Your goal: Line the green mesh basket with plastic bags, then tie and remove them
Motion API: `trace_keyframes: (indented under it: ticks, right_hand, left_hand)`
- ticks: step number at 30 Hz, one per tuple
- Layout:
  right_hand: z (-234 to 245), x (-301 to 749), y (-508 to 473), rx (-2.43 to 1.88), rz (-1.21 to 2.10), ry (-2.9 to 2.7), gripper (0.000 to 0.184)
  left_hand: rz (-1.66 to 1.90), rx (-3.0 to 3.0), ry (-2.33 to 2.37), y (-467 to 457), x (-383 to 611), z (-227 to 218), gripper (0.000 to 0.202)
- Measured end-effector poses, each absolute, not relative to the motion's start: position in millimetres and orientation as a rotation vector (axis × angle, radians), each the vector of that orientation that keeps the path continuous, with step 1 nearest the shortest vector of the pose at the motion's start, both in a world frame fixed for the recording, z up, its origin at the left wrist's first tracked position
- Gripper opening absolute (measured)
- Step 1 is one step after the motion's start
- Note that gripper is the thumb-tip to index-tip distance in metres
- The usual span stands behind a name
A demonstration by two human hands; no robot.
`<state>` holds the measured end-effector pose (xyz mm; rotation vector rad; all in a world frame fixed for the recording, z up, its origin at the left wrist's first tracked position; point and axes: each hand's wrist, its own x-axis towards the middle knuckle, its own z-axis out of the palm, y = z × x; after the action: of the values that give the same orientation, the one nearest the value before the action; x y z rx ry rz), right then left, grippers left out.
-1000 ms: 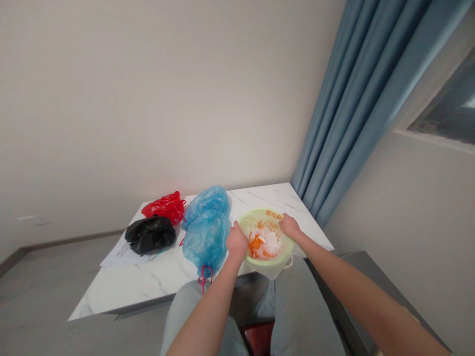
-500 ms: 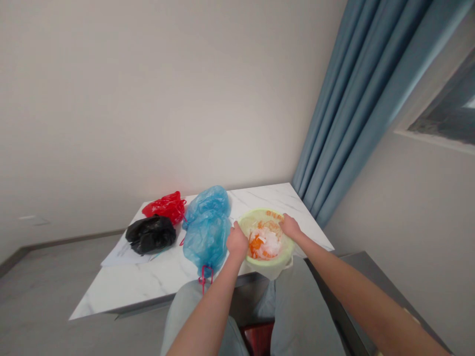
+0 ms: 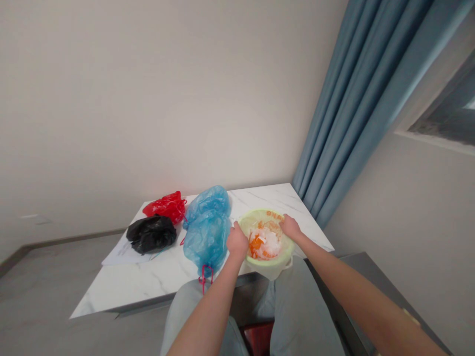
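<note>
The knees [image 3: 185, 309], in pale grey-blue trousers, are seen below the near edge of the white marble-look bench [image 3: 144, 287]. The left grip [image 3: 237, 242] & right grip [image 3: 290, 227] are set on opposite sides of a pale green plastic bowl [image 3: 260, 213], fingers curved at the rim; whether it's clamped or only touched can't be told. The bowl sits at the bench's near edge, w/ a white plastic sheet [image 3: 272, 271] hanging below it, & holds white & orange bits [image 3: 264, 243], material unclear. Risks, as judged: the bowl may tip off the edge if pressed on its outer side, & loose bits may spill if it's jerked. A blue plastic bag [image 3: 206, 230] w/ red ties [image 3: 205, 279] lies just beside the left grip, so it may get snagged. Farther off are a red bag [image 3: 165, 207] & a black bag [image 3: 151, 234] on paper sheets [image 3: 120, 256], w/ a blue curtain [image 3: 349, 123] to the right.
</note>
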<state>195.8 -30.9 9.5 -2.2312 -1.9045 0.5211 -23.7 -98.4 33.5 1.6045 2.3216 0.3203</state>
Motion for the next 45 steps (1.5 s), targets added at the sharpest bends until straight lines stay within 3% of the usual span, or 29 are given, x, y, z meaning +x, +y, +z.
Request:
trace_keyframes:
  ticks: [45]
  right_hand:
    - [12,195,-34,-2.252,0.511,-1.867,0.027]
  left_hand:
    - [0.371,1.566,2.336,-96,-24,28,0.041]
